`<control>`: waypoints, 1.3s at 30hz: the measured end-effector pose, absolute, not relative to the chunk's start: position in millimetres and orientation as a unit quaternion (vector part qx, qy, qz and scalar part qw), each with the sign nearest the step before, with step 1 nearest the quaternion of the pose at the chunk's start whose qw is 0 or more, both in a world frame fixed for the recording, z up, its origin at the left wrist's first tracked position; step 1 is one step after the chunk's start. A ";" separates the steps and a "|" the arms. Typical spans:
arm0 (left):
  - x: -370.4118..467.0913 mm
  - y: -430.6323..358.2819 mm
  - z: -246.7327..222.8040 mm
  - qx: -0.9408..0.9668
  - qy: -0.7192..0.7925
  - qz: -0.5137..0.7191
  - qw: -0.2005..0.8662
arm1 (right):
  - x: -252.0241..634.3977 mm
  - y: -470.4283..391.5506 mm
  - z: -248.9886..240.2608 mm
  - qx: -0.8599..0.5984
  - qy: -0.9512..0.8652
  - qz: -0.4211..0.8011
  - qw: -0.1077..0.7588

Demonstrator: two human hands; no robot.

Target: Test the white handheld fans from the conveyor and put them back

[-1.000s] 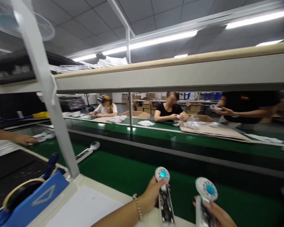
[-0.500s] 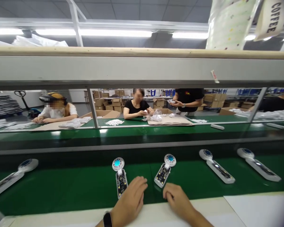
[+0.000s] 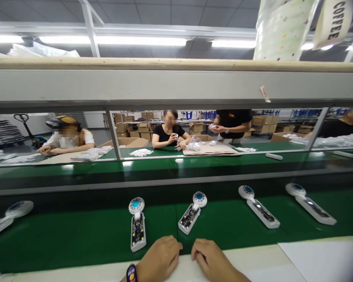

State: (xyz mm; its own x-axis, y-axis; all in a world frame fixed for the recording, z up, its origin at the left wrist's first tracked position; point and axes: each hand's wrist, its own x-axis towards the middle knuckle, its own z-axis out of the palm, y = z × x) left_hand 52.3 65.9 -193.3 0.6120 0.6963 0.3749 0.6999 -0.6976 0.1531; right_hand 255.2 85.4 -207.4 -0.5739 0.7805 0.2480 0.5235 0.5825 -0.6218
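My left hand [image 3: 162, 256], with a smart band on its wrist, rests at the near edge of the green conveyor belt [image 3: 85, 235]. Its fingers are curled and nothing shows in them. Beside it, my right hand [image 3: 211, 256] is also loosely closed and holds nothing I can see. Just beyond my left hand lies a white device [image 3: 138, 231] with a round blue-centred head and an open body baring a dark circuit board. A second such device [image 3: 189, 219] lies tilted in front of the gap between my hands. Neither hand touches them.
Two lit white devices [image 3: 263, 212] [image 3: 316, 209] lie on the belt at right, another device [image 3: 17, 209] at far left. A white ledge [image 3: 253, 258] runs along the near side. Overhead is a shelf beam [image 3: 164, 86]. Several people work across the line.
The devices have slid left along the belt. My hands have drawn back a little toward the near edge, and the left fingers have curled in. A person opposite has raised a hand.
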 end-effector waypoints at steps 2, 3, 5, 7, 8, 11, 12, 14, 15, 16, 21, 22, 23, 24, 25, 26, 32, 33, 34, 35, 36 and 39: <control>52.3 65.6 -193.8 -0.897 -0.389 -0.209 0.006 | 255.1 84.6 -208.1 -0.384 -0.851 0.250 0.256; 52.2 65.5 -194.0 -0.897 -0.390 -0.207 0.006 | 255.2 84.4 -208.2 -0.385 -0.851 0.250 0.256; 52.2 65.6 -194.2 -0.897 -0.394 -0.201 0.004 | 255.3 84.1 -207.7 -0.388 -0.850 0.251 0.254; 52.3 66.0 -194.3 -0.896 -0.399 -0.197 0.002 | 255.3 84.3 -206.7 -0.390 -0.849 0.252 0.253; 52.3 66.3 -194.5 -0.895 -0.401 -0.195 0.000 | 255.3 84.5 -206.2 -0.391 -0.849 0.252 0.252; 52.3 67.0 -195.5 -0.894 -0.404 -0.192 -0.002 | 255.3 85.3 -206.0 -0.389 -0.850 0.252 0.251; 52.2 67.1 -195.8 -0.894 -0.405 -0.191 -0.001 | 255.4 85.5 -206.3 -0.389 -0.850 0.250 0.252; 52.2 66.9 -195.9 -0.894 -0.406 -0.189 -0.001 | 255.4 86.0 -207.4 -0.389 -0.851 0.247 0.253; 52.2 66.7 -195.7 -0.894 -0.407 -0.188 -0.001 | 255.4 86.2 -207.9 -0.389 -0.851 0.245 0.253; 52.2 66.4 -195.3 -0.894 -0.407 -0.187 -0.002 | 255.4 86.3 -208.4 -0.388 -0.852 0.244 0.254; 52.6 65.7 -193.4 -0.896 -0.403 -0.188 0.000 | 255.0 86.4 -208.9 -0.379 -0.854 0.243 0.262; 52.5 65.8 -193.7 -0.896 -0.401 -0.189 0.001 | 255.0 86.3 -208.9 -0.379 -0.854 0.242 0.263; 52.3 65.9 -194.2 -0.896 -0.401 -0.190 0.003 | 255.0 86.2 -208.8 -0.378 -0.854 0.242 0.263; 52.0 66.1 -194.8 -0.897 -0.400 -0.189 0.005 | 255.0 86.3 -208.9 -0.379 -0.853 0.243 0.263; 51.7 66.3 -195.3 -0.897 -0.400 -0.187 0.007 | 255.1 86.3 -209.1 -0.379 -0.853 0.245 0.264; 51.5 66.6 -195.8 -0.898 -0.399 -0.186 0.008 | 255.1 86.5 -209.4 -0.379 -0.852 0.248 0.264; 51.6 68.2 -195.4 -0.899 -0.404 -0.170 -0.003 | 255.0 87.7 -212.7 -0.380 -0.847 0.259 0.268; 51.6 68.3 -195.4 -0.898 -0.407 -0.169 -0.006 | 254.9 87.8 -213.1 -0.379 -0.847 0.257 0.269; 51.5 68.5 -195.5 -0.896 -0.410 -0.170 -0.010 | 254.9 87.9 -213.4 -0.379 -0.848 0.256 0.269; 51.4 68.5 -195.8 -0.895 -0.412 -0.169 -0.013 | 254.8 88.0 -213.6 -0.379 -0.848 0.255 0.270; 51.3 68.6 -196.2 -0.895 -0.413 -0.167 -0.016 | 254.8 88.2 -213.6 -0.378 -0.848 0.255 0.271; 51.0 68.4 -197.5 -0.895 -0.415 -0.162 -0.018 | 255.0 88.6 -212.9 -0.377 -0.848 0.253 0.275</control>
